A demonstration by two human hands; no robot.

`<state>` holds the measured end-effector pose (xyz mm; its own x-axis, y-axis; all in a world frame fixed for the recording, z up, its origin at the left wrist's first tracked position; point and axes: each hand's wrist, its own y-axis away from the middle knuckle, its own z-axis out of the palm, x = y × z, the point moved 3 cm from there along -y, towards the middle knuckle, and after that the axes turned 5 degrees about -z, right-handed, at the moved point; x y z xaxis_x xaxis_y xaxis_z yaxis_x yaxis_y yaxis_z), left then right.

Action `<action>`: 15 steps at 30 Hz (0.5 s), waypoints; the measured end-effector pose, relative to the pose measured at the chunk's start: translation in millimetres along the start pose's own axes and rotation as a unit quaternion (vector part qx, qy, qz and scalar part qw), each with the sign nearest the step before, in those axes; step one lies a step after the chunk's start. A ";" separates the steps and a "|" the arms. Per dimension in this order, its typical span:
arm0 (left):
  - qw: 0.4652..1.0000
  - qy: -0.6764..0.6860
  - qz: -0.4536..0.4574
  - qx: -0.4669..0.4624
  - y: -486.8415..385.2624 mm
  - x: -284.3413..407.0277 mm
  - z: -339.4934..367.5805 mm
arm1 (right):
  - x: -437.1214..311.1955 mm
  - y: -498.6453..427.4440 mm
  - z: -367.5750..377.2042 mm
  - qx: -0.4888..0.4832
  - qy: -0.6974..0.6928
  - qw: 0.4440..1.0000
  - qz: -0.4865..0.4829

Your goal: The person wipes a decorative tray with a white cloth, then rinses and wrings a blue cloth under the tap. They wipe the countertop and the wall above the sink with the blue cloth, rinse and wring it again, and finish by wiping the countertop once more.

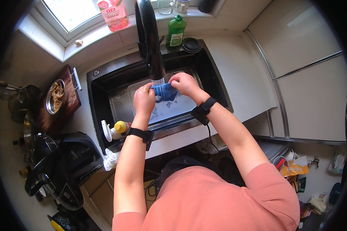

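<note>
Between my two hands a wet blue cloth [165,91] is stretched under the running water of the black faucet [155,65]. My left hand [144,99] pinches its left end, and my right hand [185,83] grips the upper right corner. Below the cloth lies a translucent plastic tub [173,111] with whitish water and dark bits in it. The tub rests inside the black sink [115,95]. The cloth's lower part hangs down near the water; whether it touches cannot be told.
A green detergent bottle [175,33] and a black round lid [191,45] stand behind the sink. At its front left corner are a yellow-capped bottle [121,127] and a white spray head [106,130]. A steel bowl of food [55,96] sits on a wooden board [70,108] at left.
</note>
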<state>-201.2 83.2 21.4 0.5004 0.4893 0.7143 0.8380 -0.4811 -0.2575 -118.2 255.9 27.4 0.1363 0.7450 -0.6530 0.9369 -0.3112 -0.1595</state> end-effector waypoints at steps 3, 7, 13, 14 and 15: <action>0.980 0.100 -0.154 -0.071 -0.6 -1.5 11.6 | 7.3 -1.1 10.2 -0.009 -0.227 0.967 0.115; 0.970 0.170 -0.163 -0.054 0.4 4.6 22.6 | 10.4 8.3 36.0 -0.118 -0.379 0.880 0.261; 0.649 0.647 -0.375 -0.141 20.4 12.4 44.6 | -0.4 22.5 77.5 -0.090 -0.669 0.664 0.322; 0.562 0.716 -0.389 -0.144 21.0 13.1 45.9 | -2.6 21.9 82.2 -0.098 -0.700 0.638 0.305; 0.584 0.704 -0.378 -0.143 19.3 11.1 45.1 | -3.1 22.1 86.5 -0.093 -0.718 0.613 0.317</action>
<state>-169.6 112.1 -5.1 -0.8329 -0.3457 0.4323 0.5321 -0.7150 0.4535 -125.8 195.7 -38.2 0.1926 -0.8195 -0.5397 0.8814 -0.0973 0.4623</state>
